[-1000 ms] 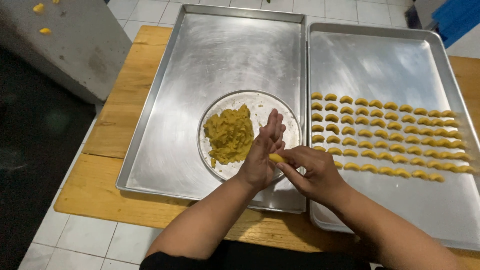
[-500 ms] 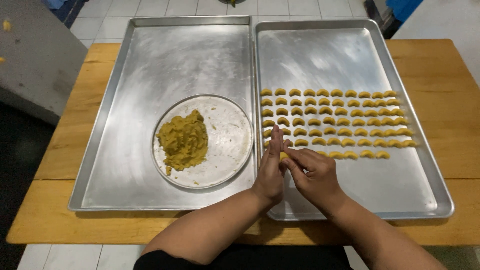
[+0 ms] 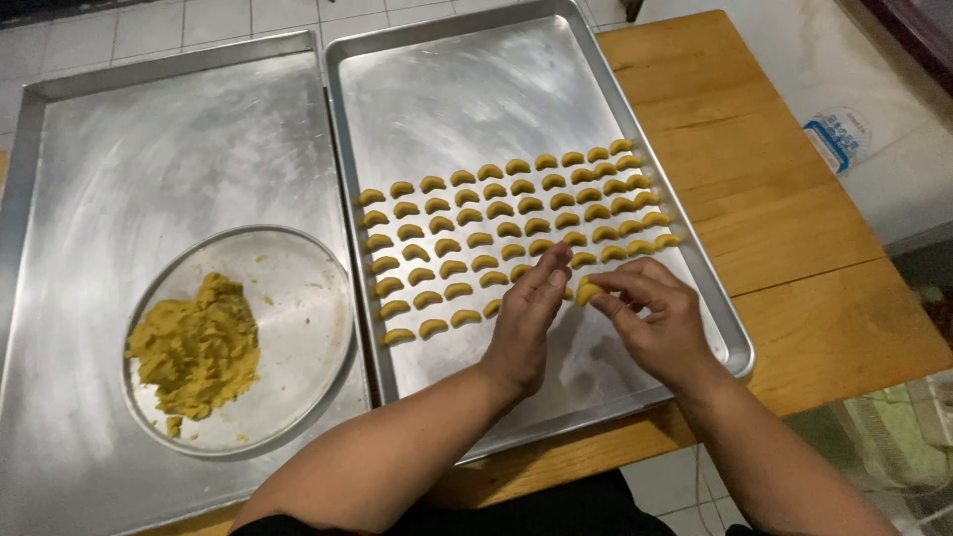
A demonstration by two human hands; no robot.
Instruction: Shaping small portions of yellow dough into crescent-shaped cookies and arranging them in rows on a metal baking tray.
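Head view, looking straight down on a wooden table [image 3: 794,199]. Two steel baking trays lie side by side on it, long edges touching. White floor tiles [image 3: 199,20] show beyond the far edge; pale floor to the right, with a small blue-and-white packet [image 3: 844,139] lying on it.

Right tray [image 3: 467,89]: rows of small yellow crescent dough pieces [image 3: 506,213] fill a band across its middle. Far half bare metal; near strip bare too, apart from the hands. Its near right corner sits close to the table's front edge.

Left tray [image 3: 149,149]: holds a round metal plate [image 3: 308,328] with a lump of yellow dough [image 3: 194,347] on its left half. Rest of this tray bare.

Right hand [image 3: 660,323]: thumb and fingertips pinched on one dough piece [image 3: 587,291], held just above the right tray at the near end of the rows. Left hand [image 3: 531,318]: fingers straight and together, flat edge just beside that piece, holding nothing; whether it touches the piece cannot be told.

Bare wood right of the trays, open to the table's right edge.
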